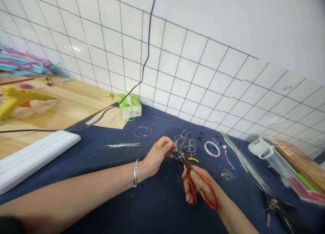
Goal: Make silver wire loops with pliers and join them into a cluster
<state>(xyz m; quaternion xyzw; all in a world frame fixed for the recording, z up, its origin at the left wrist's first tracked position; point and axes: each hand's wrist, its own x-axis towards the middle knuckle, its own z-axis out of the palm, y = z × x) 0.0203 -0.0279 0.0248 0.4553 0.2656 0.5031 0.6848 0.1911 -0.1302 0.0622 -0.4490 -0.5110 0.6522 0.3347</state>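
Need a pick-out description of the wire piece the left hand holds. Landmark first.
Start at the dark blue cloth covering the near table. At its middle, the left hand pinches a cluster of thin silver wire loops while the right hand points red-handled scissors at it. Unlike the two flat wire rings lying farther back, it is bunched like petals.

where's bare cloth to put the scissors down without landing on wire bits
Bare blue cloth lies between the white tray and the left hand, below the wire bundle. The near strip under both forearms is also bare. Crowded: right of the scissors in the right hand, with wire scraps, long wires, and the tape ring.
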